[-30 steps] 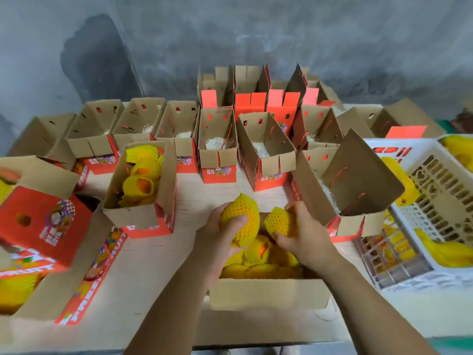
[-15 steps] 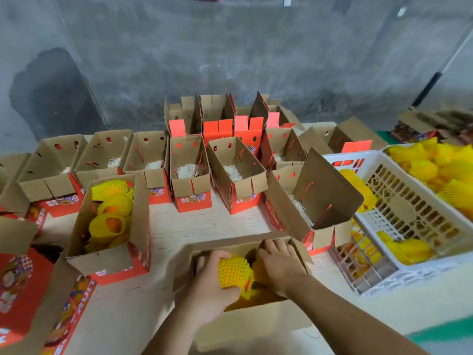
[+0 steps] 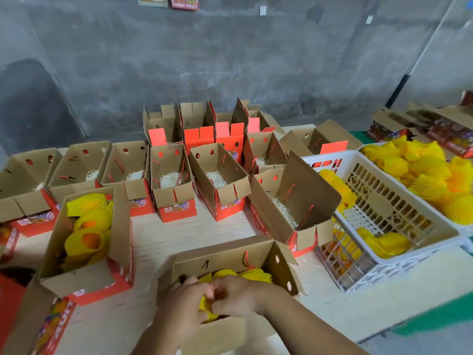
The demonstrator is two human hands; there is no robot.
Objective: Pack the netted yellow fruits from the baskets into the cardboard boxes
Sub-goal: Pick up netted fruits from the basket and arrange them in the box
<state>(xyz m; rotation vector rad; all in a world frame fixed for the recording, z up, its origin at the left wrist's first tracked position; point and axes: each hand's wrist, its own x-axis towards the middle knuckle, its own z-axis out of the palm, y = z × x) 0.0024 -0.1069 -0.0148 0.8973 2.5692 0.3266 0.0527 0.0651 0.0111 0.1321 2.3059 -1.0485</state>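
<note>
Netted fruit [image 3: 206, 307] down inside near open box [image 3: 225, 254] — gripped by left hand [image 3: 183, 302] and right hand [image 3: 236, 294], fingers curled round it; white basket [image 3: 399, 254] just right.

Bare tabletop [image 3: 163, 234] between crowded boxes [image 3: 174, 185]

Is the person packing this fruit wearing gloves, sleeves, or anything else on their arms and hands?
No. Both the left hand and the right hand are bare, with no gloves. Both forearms are also uncovered as far as the picture shows, with no sleeve edge in view. I can see no watch, bracelet or ring, though the picture is a little blurred around the fingers.
</note>
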